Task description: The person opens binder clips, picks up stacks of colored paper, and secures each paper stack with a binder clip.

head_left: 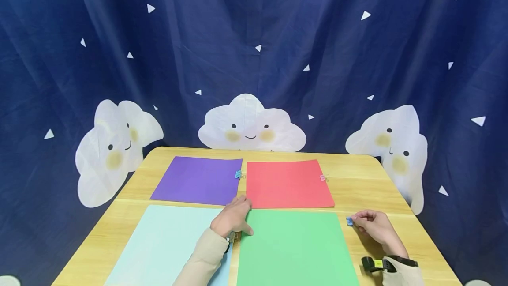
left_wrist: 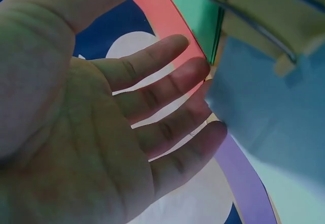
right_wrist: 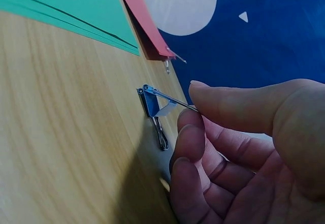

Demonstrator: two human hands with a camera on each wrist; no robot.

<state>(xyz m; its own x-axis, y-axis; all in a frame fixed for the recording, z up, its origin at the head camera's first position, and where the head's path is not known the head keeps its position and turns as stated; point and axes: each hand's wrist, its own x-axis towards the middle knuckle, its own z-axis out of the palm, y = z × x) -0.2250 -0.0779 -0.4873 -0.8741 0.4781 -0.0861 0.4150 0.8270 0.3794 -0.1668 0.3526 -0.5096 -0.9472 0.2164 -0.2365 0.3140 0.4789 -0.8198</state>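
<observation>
With thumb and fingers, my right hand (head_left: 375, 228) pinches a wire handle of a small blue binder clip (right_wrist: 150, 103), just right of the green paper stack (head_left: 295, 246). The clip's other handle hangs toward the wooden table. My left hand (head_left: 233, 215) lies at the green stack's upper left corner, its fingers extended and thumb spread over the edge. Below that wrist, a brownish binder clip (head_left: 237, 236) sits at the right edge of the light blue paper (head_left: 166, 237). In the left wrist view the palm (left_wrist: 96, 148) shows nothing held.
Behind lie purple paper (head_left: 198, 180) with a blue clip (head_left: 238, 174) on its right edge, and red paper (head_left: 285, 184) with a pink clip (head_left: 324, 178). Bare wood (head_left: 357, 180) shows to the right. A dark blue curtain (head_left: 278, 69) with clouds hangs behind the table.
</observation>
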